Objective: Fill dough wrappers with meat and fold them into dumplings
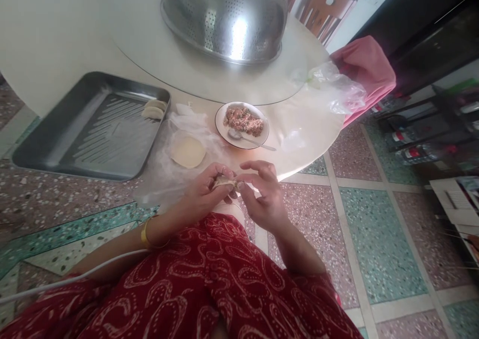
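Between both hands, just off the table's front edge, is a dumpling (224, 181) partly covered by fingers. My left hand (209, 186) is closed around it. My right hand (262, 189) pinches its right end with thumb and index finger. Ahead of the hands stands a white plate (220, 138) with minced filling (243, 119) and a metal spoon (235, 134) resting on it. To the left, a stack of round wrappers (188, 152) lies on a clear plastic bag (164, 174). A few folded dumplings (153, 111) sit in the right corner of a dark baking tray (86, 167).
A large perforated metal colander (224, 24) stands upside down on the glass turntable (142, 54). At the table's right edge are a crumpled plastic bag (337, 87) and a pink cloth (368, 69). A white cable (82, 274) crosses my left forearm. The tray overhangs the table edge.
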Motion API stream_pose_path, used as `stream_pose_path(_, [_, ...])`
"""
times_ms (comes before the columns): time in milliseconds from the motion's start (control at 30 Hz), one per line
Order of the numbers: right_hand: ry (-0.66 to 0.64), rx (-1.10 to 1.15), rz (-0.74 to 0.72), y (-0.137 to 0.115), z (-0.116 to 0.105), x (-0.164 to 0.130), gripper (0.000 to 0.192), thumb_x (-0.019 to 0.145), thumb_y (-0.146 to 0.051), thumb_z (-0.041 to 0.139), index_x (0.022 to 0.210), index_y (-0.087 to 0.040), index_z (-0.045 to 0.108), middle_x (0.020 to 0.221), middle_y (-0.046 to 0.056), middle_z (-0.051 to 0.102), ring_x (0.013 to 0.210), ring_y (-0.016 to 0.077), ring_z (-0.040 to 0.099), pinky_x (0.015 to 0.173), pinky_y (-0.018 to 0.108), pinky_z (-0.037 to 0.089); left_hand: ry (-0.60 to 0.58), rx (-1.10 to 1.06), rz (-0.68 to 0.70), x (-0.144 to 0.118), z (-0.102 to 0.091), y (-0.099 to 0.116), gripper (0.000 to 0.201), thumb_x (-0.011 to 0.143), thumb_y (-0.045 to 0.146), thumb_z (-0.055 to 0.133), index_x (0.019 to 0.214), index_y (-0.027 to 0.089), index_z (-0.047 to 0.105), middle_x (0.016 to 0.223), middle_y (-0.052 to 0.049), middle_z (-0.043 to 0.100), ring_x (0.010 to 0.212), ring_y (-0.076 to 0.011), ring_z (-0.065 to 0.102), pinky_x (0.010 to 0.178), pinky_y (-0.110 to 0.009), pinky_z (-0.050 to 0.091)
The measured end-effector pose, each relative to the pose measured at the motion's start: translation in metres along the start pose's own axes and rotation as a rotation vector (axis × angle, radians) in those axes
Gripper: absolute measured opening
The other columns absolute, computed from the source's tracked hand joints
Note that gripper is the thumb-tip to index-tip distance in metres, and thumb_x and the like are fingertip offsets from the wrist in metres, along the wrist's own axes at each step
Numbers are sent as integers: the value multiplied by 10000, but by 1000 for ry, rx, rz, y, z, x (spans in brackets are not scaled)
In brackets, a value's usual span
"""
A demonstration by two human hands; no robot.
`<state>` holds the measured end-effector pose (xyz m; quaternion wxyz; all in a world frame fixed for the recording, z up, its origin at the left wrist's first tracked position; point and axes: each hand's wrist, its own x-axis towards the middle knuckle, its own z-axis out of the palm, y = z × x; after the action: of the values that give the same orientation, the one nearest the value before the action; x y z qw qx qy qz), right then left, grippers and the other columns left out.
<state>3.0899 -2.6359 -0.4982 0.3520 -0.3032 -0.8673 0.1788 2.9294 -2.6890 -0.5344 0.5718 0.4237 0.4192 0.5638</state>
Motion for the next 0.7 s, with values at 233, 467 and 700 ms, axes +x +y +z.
stream_pose_path(233, [80,-114,-89,-4,9,-8,165,858,-203,607,1003,-193,684,1108,84,639,1081,242,558,913,452,510,18,51,18,0,0,2,165,872,282,620,1010,196,590,860,17,652,732,-98,641,664,-207,546])
stream_pose_path(467, [69,-146,-74,-5,16,-12,270,857,-215,594,1115,-258,663,1247,88,589,1129,264,517,932,462,512,42,-140,-53,-1,3,-1,172,882,305,614,1026,215,638,907,11,668,797,-105,626,716,-216,521])
stream_pose_path(700, [271,-75,82,-3,30,-19,181,822,-347,641,981,-262,656,1167,96,614,1068,289,556,876,505,504,76,-278,-56,-3,6,0,158,819,330,687,896,206,626,813,14,648,716,-105,610,671,-224,519])
